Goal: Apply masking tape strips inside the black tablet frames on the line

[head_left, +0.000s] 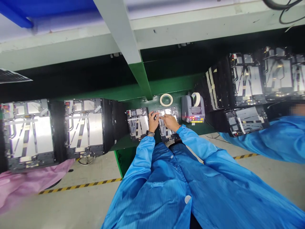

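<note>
An open electronic panel unit [169,128], with silver plates, dark strips and a black frame, lies on the green bench in front of me. My left hand [152,122] is over its upper left edge, fingers curled and closed. From the right, my right hand [171,122] reaches across the same unit, its fingertips drawn together close to my left fingers. Whatever small thing may be between the fingers is too small to make out. A second, similar unit [137,123] lies just left of my left hand, apart from the first.
A roll of pale tape [166,100] lies behind the unit. Right of it stands a tape dispenser [193,108] holding another roll. Black trays with similar units [83,127] flank both sides. A blue sleeve [274,136] and a pink sleeve [35,181] belong to co-workers. A green-white post [135,60] rises behind.
</note>
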Available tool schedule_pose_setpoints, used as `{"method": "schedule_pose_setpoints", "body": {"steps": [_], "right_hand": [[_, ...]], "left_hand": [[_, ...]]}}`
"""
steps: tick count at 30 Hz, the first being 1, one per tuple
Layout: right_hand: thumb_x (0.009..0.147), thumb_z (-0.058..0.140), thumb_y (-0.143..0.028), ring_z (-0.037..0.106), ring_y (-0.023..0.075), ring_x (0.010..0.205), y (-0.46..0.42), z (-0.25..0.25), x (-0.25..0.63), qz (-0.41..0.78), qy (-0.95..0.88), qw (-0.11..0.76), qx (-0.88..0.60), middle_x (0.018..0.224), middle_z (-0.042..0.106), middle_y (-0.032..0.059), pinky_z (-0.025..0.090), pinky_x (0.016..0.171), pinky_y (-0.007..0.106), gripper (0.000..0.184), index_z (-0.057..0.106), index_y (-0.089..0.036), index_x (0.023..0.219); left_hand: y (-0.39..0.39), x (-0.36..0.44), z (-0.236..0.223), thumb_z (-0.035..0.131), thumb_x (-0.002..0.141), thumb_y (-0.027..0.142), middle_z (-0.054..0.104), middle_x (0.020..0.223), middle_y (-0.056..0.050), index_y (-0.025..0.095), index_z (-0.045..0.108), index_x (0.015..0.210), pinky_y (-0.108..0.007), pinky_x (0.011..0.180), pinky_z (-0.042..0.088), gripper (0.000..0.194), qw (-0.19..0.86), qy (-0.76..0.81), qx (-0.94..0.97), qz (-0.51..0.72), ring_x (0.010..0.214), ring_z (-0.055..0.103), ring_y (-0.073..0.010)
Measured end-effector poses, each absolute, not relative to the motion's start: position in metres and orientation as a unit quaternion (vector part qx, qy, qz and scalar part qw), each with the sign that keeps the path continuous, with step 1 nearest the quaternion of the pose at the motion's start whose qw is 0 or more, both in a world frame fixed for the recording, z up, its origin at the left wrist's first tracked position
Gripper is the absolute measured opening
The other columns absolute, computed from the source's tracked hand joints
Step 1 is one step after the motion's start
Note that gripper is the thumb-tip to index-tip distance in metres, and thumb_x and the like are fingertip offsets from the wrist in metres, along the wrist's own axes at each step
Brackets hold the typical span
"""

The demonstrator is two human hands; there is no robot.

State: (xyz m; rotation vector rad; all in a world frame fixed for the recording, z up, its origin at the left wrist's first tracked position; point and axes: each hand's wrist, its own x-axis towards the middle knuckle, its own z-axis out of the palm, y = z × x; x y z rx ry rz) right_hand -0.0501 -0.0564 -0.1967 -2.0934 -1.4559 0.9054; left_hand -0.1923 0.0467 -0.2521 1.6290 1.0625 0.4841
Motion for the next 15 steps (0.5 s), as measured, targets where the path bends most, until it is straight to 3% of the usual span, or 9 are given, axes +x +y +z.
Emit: {"method": "schedule_pose_setpoints", "body": {"steps": [4, 11, 15], "right_hand": [[0.093, 0.056, -0.009, 0.062, 0.0282, 0.099, -0.056, -0.191, -0.048, 0.34, -0.49, 0.236, -0.767, 0.104, 0.07, 0.0112, 0.047, 0.092, 0.037, 0.048, 0.078, -0.026, 0.132], [0.102, 0.042, -0.024, 0.058, 0.0325, 0.12, -0.128, -0.174, -0.084, 0.241, -0.37, 0.305, -0.844, 0.127, 0.065, 0.017, 0.046, 0.11, 0.045, 0.051, 0.065, -0.018, 0.147], [0.097, 0.049, -0.031, 0.046, 0.0371, 0.137, -0.172, -0.184, -0.102, 0.209, -0.296, 0.309, -0.879, 0.146, 0.053, 0.0222, 0.038, 0.121, 0.053, 0.063, 0.052, -0.012, 0.156]], "left_hand": [[0.049, -0.193, -0.249, 0.071, 0.095, 0.038, 0.049, 0.144, -0.014, 0.023, 0.077, 0.111, -0.039, 0.103, 0.057, 0.022, 0.547, 0.44, 0.686, 0.192, 0.135, 0.056, -0.0274], [0.069, -0.185, -0.236, 0.07, 0.089, 0.018, 0.06, 0.124, -0.012, 0.023, 0.075, 0.106, -0.046, 0.117, 0.049, 0.018, 0.505, 0.363, 0.763, 0.178, 0.124, 0.062, -0.0276], [0.06, -0.192, -0.23, 0.075, 0.086, 0.02, 0.06, 0.136, -0.015, 0.022, 0.066, 0.127, -0.047, 0.113, 0.052, 0.042, 0.522, 0.413, 0.725, 0.18, 0.119, 0.066, -0.0267]]}}
